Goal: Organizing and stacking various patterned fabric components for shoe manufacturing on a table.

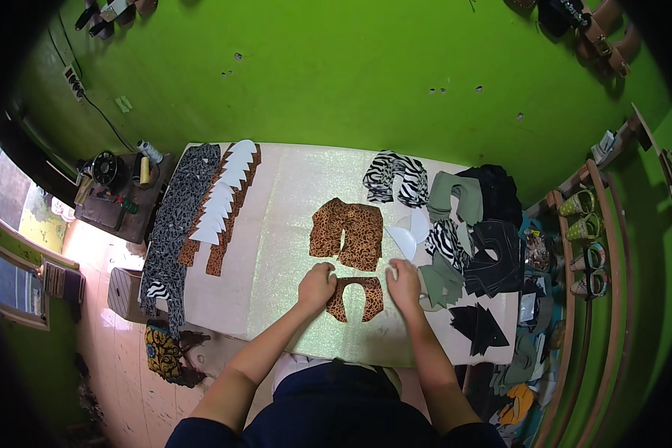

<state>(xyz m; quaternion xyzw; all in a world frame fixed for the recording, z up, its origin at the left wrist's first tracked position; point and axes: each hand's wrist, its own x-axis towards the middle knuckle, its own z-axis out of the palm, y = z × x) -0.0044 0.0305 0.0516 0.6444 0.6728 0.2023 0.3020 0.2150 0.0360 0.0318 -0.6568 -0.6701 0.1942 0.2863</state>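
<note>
Grey-black patterned pieces [175, 224]: overlapped in a long row, well left of the left grip [318, 287], along that end of the bench [276, 187].
Brown patterned pieces [214, 261]: beyond and left of the left grip, nearer it than the grey-black row; pointed white pieces [218, 203] lie over them.
Left grip: fingers curled at the upper left corner of the U-shaped brown-and-black piece [337, 303]; whether it pinches the edge cannot be told.
U-shaped brown-and-black piece: flat on the bench between the two grips, opening toward the person. Judged light, soft and floppy, the legs likely to fold; best held at both upper corners, thumb against fingertips.
Brown-and-black stack [362, 237]: just beyond both grips, centred between them.
Right grip [404, 285]: fingers bent beside the piece's upper right corner; contact and closure cannot be told.
White half-round pieces [401, 243]: just beyond the right grip.
Zebra-print U-shaped piece [377, 170]: farther beyond the right grip.
Grey-green pieces [444, 282]: just right of the right grip.
Black pointed pieces [476, 330]: right of the right grip, nearer the person.
</note>
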